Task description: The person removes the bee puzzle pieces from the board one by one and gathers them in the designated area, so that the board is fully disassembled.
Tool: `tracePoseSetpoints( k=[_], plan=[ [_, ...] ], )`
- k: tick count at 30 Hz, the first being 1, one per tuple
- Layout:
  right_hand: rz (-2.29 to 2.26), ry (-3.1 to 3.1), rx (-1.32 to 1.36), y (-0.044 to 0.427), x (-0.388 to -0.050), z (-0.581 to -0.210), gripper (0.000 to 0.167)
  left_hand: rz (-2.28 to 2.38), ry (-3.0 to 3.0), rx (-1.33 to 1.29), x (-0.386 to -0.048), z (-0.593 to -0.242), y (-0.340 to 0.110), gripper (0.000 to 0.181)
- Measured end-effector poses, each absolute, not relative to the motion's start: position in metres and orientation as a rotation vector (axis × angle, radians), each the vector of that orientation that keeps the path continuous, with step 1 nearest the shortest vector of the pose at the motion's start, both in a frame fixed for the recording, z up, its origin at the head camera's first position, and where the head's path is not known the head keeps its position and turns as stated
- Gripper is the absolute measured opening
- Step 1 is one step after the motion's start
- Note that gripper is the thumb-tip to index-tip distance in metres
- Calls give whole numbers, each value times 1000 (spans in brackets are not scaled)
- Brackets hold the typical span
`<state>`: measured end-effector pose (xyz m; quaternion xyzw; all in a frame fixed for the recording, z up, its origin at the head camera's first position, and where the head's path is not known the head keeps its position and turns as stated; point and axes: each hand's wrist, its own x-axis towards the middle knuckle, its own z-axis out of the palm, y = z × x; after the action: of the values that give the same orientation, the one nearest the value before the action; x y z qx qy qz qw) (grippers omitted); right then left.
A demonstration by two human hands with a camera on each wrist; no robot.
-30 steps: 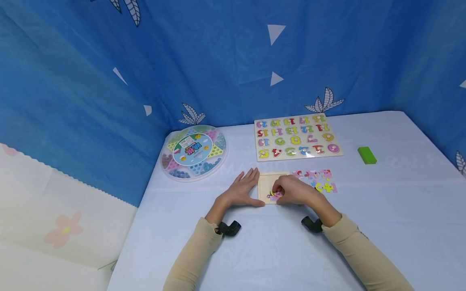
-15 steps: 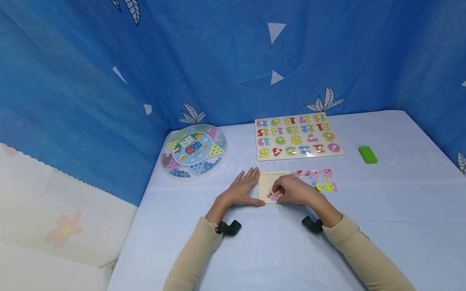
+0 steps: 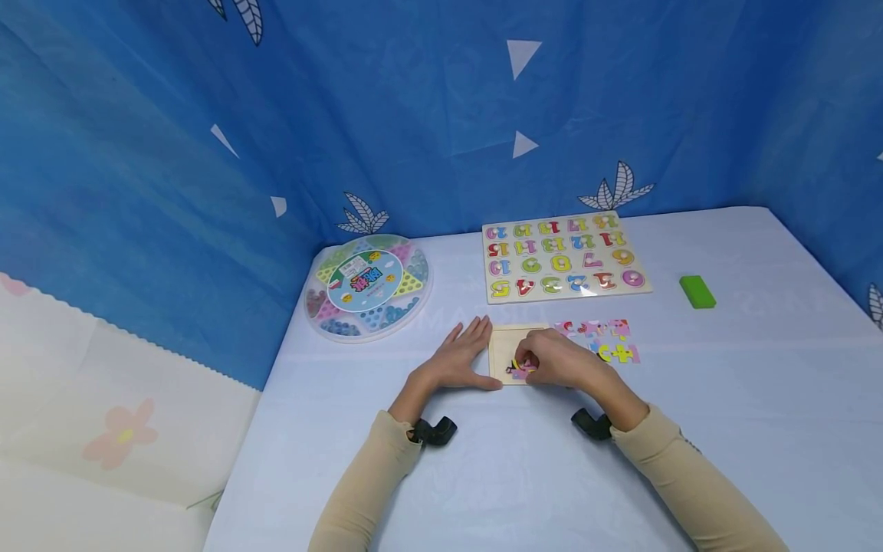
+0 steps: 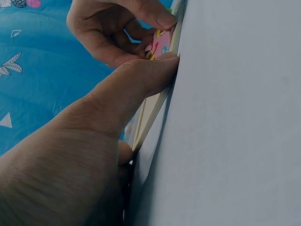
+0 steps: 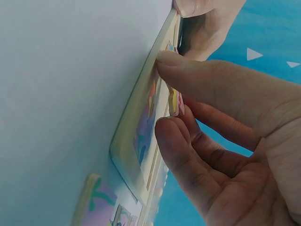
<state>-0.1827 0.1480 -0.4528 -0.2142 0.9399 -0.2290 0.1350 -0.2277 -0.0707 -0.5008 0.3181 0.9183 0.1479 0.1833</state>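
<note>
A small square wooden puzzle tray (image 3: 506, 337) lies between the hands in the head view. My left hand (image 3: 457, 362) rests along its left side with fingers spread, the thumb (image 4: 160, 70) on the near rim. Over the tray's near right part, my right hand (image 3: 562, 363) pinches a pink and yellow puzzle piece (image 5: 175, 102), which is tilted in the right wrist view. Purple and orange pieces (image 5: 145, 129) show inside the tray; my fingers cover part of them.
Several loose puzzle pieces (image 3: 623, 354) lie right of the tray. Behind are a number board (image 3: 567, 264) and a round Chinese checkers box (image 3: 366, 284). A green block (image 3: 697, 292) sits farther right. A blue curtain (image 3: 441, 115) hangs behind the table.
</note>
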Motion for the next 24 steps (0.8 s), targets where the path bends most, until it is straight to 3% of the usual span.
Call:
tracePoseSetpoints(
  k=[24],
  plan=[
    [-758,2695,-600,154,-186,-458,24,404,2595,903,-228,-501,-70,114]
  ],
)
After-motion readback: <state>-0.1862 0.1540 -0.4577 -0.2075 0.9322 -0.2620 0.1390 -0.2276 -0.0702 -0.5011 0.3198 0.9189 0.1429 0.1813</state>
